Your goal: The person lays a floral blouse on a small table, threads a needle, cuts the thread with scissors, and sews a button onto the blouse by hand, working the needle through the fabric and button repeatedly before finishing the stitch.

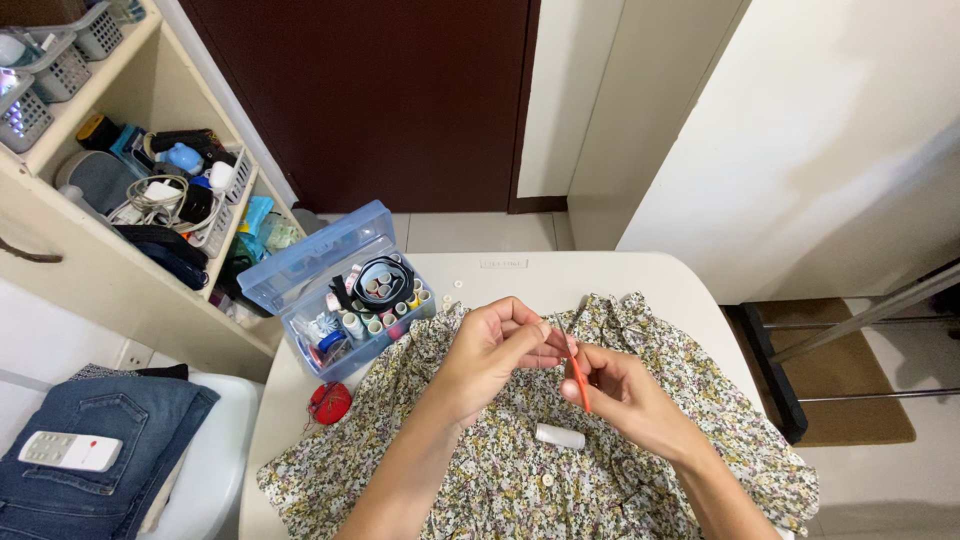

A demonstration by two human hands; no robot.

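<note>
1. Head view, hands: my left hand [497, 345] is raised over the floral garment [500, 470], thumb and fingertips pinched together. Whatever they pinch is too thin to make out, maybe thread; I cannot tell.
2. My right hand [622, 395] is closed around small scissors with orange handles [577, 372]. The blades point up and away, their tips just beside my left fingertips, so the hands meet at one spot.
3. The garment is spread flat on the white table [560, 272], directly under both hands and close to me, probably to keep the work within reach.
4. A white thread spool [560, 436] lies on its side on the fabric, just below my hands.
5. A red pincushion [330, 402] rests at the garment's left edge.
6. An open blue sewing box [340, 285] stands at the table's left corner, lid tilted back, spools visible inside.
7. Off-table, left: folded jeans [110, 440] with a white remote [70, 451] on top; cluttered shelves [110, 190] behind.
</note>
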